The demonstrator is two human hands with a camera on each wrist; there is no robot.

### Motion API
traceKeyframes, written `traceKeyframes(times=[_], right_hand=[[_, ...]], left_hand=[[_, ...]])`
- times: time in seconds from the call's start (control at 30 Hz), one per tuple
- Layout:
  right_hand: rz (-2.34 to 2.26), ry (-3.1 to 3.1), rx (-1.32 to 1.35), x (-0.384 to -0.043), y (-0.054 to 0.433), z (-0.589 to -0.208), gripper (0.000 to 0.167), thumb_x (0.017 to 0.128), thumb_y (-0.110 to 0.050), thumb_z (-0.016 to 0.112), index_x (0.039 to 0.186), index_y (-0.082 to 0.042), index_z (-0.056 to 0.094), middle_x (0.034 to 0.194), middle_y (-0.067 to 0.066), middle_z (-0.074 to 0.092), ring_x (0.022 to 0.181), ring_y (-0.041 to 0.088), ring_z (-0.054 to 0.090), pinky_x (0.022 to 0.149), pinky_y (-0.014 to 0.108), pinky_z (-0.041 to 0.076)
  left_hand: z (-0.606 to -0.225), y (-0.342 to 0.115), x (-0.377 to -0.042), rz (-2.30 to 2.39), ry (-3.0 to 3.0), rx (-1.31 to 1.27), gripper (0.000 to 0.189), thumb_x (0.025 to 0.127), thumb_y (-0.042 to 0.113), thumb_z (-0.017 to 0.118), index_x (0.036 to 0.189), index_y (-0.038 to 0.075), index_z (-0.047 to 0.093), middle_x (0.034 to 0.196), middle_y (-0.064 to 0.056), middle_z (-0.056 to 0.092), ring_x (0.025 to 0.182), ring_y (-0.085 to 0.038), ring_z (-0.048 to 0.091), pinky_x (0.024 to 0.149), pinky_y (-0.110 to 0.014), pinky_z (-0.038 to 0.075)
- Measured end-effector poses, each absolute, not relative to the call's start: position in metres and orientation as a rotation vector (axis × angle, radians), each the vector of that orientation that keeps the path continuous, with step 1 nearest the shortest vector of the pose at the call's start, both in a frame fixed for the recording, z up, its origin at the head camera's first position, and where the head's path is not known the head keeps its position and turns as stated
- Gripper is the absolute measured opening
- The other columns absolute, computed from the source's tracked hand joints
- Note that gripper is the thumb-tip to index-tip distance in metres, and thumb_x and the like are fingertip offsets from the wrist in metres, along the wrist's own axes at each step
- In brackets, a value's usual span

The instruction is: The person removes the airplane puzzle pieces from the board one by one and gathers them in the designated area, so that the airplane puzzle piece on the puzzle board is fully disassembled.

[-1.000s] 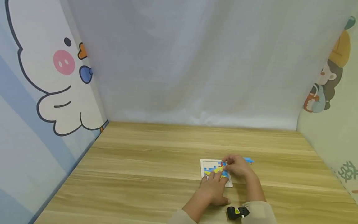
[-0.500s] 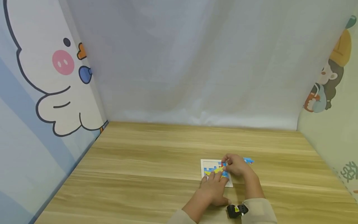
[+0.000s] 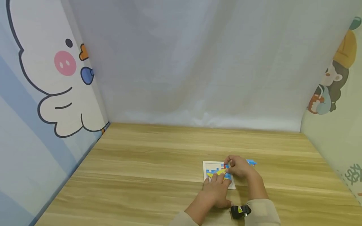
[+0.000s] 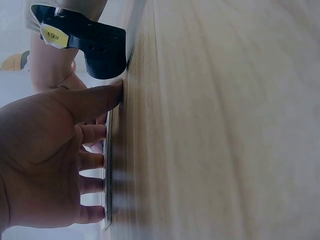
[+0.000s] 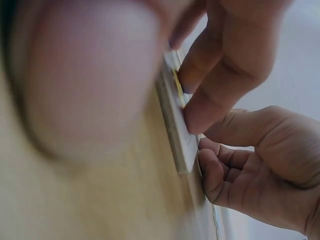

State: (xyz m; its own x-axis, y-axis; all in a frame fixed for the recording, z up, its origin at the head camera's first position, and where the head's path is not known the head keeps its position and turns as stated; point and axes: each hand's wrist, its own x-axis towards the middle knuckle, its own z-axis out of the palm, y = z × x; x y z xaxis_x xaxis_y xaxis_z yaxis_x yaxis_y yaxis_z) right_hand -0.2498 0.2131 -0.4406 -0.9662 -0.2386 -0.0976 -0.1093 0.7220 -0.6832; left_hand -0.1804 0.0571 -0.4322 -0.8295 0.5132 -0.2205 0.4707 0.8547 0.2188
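Observation:
A small square jigsaw puzzle with a pale frame (image 3: 204, 171) lies on the table, part filled with blue, yellow and red pieces. Across its near side my left hand (image 3: 216, 192) presses with spread fingers; in the left wrist view its fingertips (image 4: 92, 214) meet the thin board (image 4: 108, 190). At the far right corner, my right hand (image 3: 241, 167) pinches a puzzle piece with red on it (image 3: 224, 166) between thumb and forefinger, mostly hidden by the fingers. The right wrist view shows its other fingers (image 5: 212, 172) curled in beside the board.
A loose blue puzzle piece (image 3: 251, 162) lies behind the right hand. A black camera (image 3: 239, 212) sits on the right wrist, close to the left thumb. A wood-grain table (image 3: 135, 163) runs back to a white curtain (image 3: 181, 78), with cartoon-printed walls on both sides.
Both hands stay almost where they were at the puzzle. The black camera on the right wrist has shifted slightly up with a small turn of the forearm.

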Motion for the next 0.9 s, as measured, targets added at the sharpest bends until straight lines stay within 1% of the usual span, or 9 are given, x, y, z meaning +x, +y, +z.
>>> traceKeyframes(times=[0.2, 0.33, 0.47, 0.53, 0.67, 0.9], right_hand=[[-1.061, 2.696, -0.290, -0.2536, 0.2126, -0.4367, 0.025, 0.077, 0.001, 0.068, 0.098, -0.007, 0.058, 0.064, 0.004, 0.045, 0.053, 0.015, 0.039, 0.051, 0.027, 0.034], [-1.075, 2.703, -0.315, -0.2532, 0.2120, -0.4365, 0.025, 0.075, 0.004, 0.068, 0.095, -0.006, 0.057, 0.061, 0.003, 0.045, 0.053, 0.014, 0.038, 0.051, 0.027, 0.033], [-1.075, 2.720, -0.343, -0.2521, 0.2125, -0.4368, 0.022, 0.074, 0.005, 0.068, 0.090, -0.005, 0.057, 0.062, 0.002, 0.044, 0.054, 0.015, 0.038, 0.051, 0.028, 0.033], [-1.066, 2.729, -0.342, -0.2518, 0.2127, -0.4366, 0.022, 0.074, 0.004, 0.069, 0.090, -0.005, 0.057, 0.062, 0.002, 0.045, 0.055, 0.015, 0.039, 0.052, 0.028, 0.034], [-1.061, 2.733, -0.299, -0.2512, 0.2141, -0.4362, 0.025, 0.074, 0.001, 0.071, 0.095, -0.005, 0.058, 0.064, 0.003, 0.046, 0.056, 0.016, 0.040, 0.053, 0.029, 0.035], [-1.046, 2.751, -0.250, -0.2509, 0.2153, -0.4364, 0.020, 0.077, -0.004, 0.072, 0.093, -0.006, 0.060, 0.071, 0.005, 0.050, 0.062, 0.018, 0.045, 0.056, 0.031, 0.038]], left_hand=[[-0.4349, 0.0589, -0.1824, 0.219, 2.772, 0.753, 0.071, 0.074, 0.054, 0.070, 0.135, 0.029, 0.043, 0.146, 0.003, 0.028, 0.134, -0.025, 0.025, 0.102, -0.049, 0.028], [-0.4354, 0.0596, -0.1832, 0.221, 2.776, 0.750, 0.070, 0.073, 0.053, 0.071, 0.134, 0.029, 0.044, 0.145, 0.004, 0.029, 0.133, -0.024, 0.026, 0.102, -0.048, 0.028], [-0.4359, 0.0597, -0.1828, 0.228, 2.774, 0.753, 0.071, 0.073, 0.053, 0.071, 0.134, 0.029, 0.044, 0.145, 0.004, 0.029, 0.133, -0.025, 0.026, 0.102, -0.049, 0.028], [-0.4356, 0.0595, -0.1823, 0.227, 2.779, 0.757, 0.071, 0.073, 0.053, 0.071, 0.134, 0.028, 0.044, 0.145, 0.004, 0.030, 0.133, -0.025, 0.026, 0.102, -0.049, 0.028], [-0.4354, 0.0596, -0.1816, 0.220, 2.790, 0.763, 0.071, 0.073, 0.054, 0.071, 0.134, 0.028, 0.044, 0.145, 0.003, 0.030, 0.133, -0.024, 0.026, 0.102, -0.048, 0.028], [-0.4333, 0.0598, -0.1799, 0.223, 2.790, 0.761, 0.072, 0.072, 0.056, 0.071, 0.134, 0.029, 0.045, 0.146, 0.003, 0.029, 0.133, -0.024, 0.026, 0.102, -0.048, 0.028]])
